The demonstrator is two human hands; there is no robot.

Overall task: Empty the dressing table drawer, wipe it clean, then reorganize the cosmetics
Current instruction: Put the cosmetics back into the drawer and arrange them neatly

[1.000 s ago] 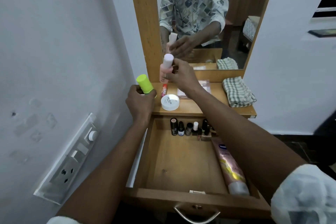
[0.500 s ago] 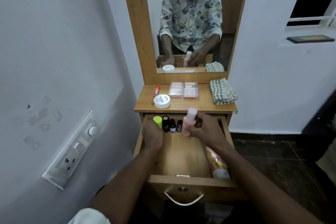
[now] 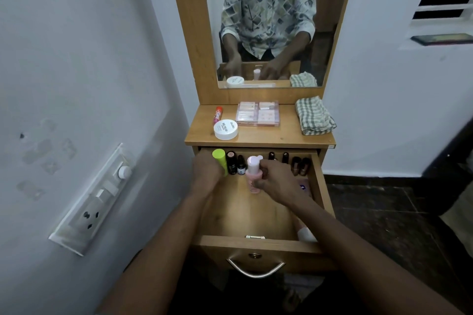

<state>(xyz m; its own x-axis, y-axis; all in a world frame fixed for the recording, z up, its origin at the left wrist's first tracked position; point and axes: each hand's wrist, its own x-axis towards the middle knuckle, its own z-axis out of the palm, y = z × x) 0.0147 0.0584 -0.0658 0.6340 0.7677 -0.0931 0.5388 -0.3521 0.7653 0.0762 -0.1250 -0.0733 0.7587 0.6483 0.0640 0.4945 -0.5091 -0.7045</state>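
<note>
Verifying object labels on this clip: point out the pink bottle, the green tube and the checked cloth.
pink bottle [image 3: 253,174], head view, on its pink neck below the cap.
green tube [image 3: 219,155], head view, on its cap.
checked cloth [image 3: 314,116], head view, on its folded top.

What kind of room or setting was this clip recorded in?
Most likely a bedroom or dressing corner in a home: a narrow wooden dressing table with a mirror, its open drawer lined with small cosmetic bottles, and a wall switchboard beside it.
</note>
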